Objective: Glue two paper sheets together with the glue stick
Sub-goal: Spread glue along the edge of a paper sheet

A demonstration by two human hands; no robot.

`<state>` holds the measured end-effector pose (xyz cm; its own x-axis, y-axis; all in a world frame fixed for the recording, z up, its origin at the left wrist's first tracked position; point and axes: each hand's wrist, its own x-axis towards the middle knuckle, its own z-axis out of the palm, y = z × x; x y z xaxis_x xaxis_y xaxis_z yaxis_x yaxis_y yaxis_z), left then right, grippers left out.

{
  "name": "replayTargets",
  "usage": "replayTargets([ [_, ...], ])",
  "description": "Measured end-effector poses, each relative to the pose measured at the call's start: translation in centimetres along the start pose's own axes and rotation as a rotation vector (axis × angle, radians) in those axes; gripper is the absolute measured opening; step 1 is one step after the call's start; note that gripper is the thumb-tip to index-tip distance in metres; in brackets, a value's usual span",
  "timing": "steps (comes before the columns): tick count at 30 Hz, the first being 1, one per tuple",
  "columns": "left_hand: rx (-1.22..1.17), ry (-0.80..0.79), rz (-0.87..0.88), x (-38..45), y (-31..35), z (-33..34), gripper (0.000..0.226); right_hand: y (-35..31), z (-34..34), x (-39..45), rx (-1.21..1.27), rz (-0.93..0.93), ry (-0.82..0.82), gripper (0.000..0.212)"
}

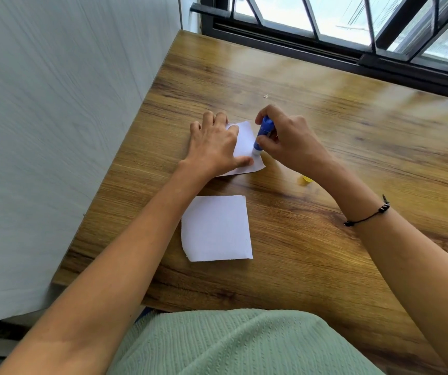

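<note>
Person seated at a wooden table (325, 163) set under a barred window (352, 25). Far paper sheet (244, 143) lies flat on the table; left hand (214, 147) rests on its left part, fingers spread and straight, pressing it down. Right hand (287, 139) grips a blue glue stick (264, 132), fingers and thumb curled round the barrel; stick is tilted, its pale tip down on the far sheet's right side. Second paper sheet (216, 228) lies on the table nearer the person than the far sheet, well apart from it, untouched. Yellow cap (307, 180) sits right of the far sheet, partly hidden by the right forearm. Black cord bracelet (367, 216) on the right forearm.
</note>
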<state>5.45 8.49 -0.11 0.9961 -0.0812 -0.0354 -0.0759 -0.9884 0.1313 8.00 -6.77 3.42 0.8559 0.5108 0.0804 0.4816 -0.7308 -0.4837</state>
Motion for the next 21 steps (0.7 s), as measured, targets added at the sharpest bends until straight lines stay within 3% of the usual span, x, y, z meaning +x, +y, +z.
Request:
replayTargets([
  [13,-0.006,0.035,-0.008,0.2,0.2,0.1,0.062,-0.2,-0.3,-2.5,-0.057,-0.066,-0.024,0.027],
  [21,-0.009,0.095,-0.05,0.2,0.4,0.1,0.028,-0.5,-0.8,-3.4,-0.03,-0.015,-0.057,0.028],
])
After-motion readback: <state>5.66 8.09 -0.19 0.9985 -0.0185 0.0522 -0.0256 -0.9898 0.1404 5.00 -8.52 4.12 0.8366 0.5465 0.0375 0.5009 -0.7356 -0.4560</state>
